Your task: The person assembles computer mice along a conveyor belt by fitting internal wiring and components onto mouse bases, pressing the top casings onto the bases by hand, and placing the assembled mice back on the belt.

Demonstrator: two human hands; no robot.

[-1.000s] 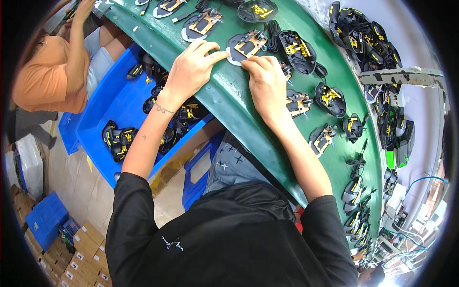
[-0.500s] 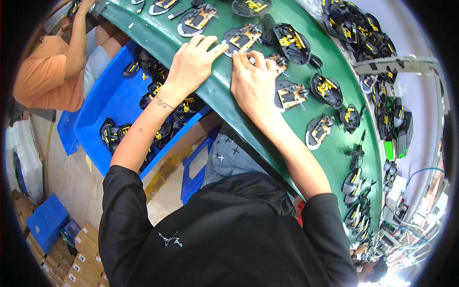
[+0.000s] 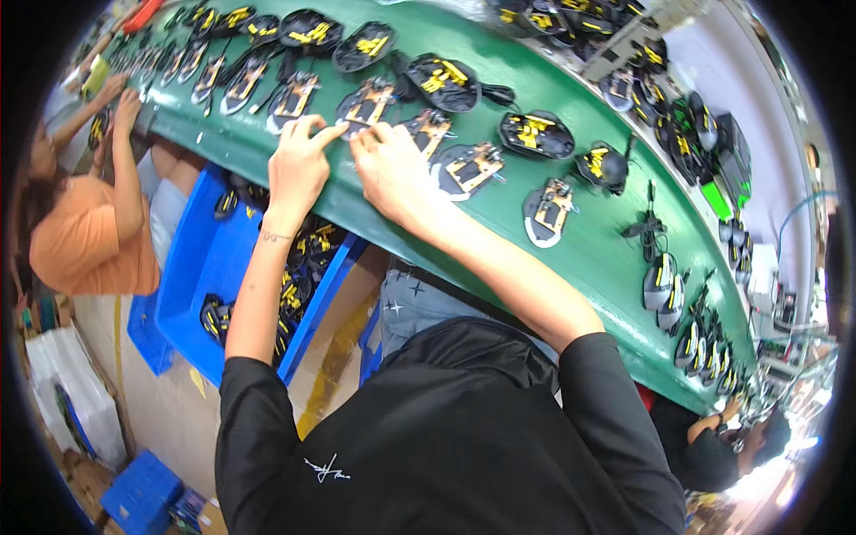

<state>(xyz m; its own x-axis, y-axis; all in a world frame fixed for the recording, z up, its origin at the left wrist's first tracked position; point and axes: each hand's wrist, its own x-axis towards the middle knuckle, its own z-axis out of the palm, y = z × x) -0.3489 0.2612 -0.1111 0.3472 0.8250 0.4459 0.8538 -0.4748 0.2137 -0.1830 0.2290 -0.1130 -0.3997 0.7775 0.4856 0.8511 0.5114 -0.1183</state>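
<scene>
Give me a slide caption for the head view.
Left hand and right hand at a mouse base on a green workbench, blue bin alongside.

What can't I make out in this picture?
All in the head view:
The bare left hand: palm hidden by its back.
The bare right hand: its fingers hide whether it touches the flat mouse base with tan circuit board.
Black-and-yellow plastic shells in the blue plastic bin: partly behind the left forearm.
Dark parts on the green table, far left: too small, blurred.

A long green worktable (image 3: 593, 263) stands over a pale, yellow-striped floor (image 3: 165, 419), with bright light (image 3: 805, 442) at lower right.
</scene>
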